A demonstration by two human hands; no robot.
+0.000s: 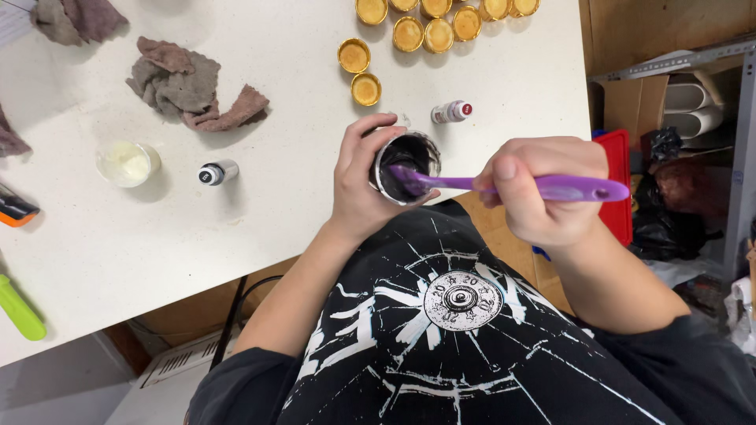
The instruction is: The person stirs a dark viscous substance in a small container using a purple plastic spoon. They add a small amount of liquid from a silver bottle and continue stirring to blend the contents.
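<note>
Both hands closed: left hand (pixel 358 185) around cup (pixel 405 167), right hand (pixel 535 189) gripping purple spatula (pixel 551 187); tip hidden in dark contents.

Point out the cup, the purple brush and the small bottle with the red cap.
cup (pixel 386 187): head view, on its stained left wall, in the left hand (pixel 356 182).
purple brush (pixel 563 188): head view, on the handle past the right hand (pixel 535 189).
small bottle with the red cap (pixel 449 112): head view, on its white body.
</note>
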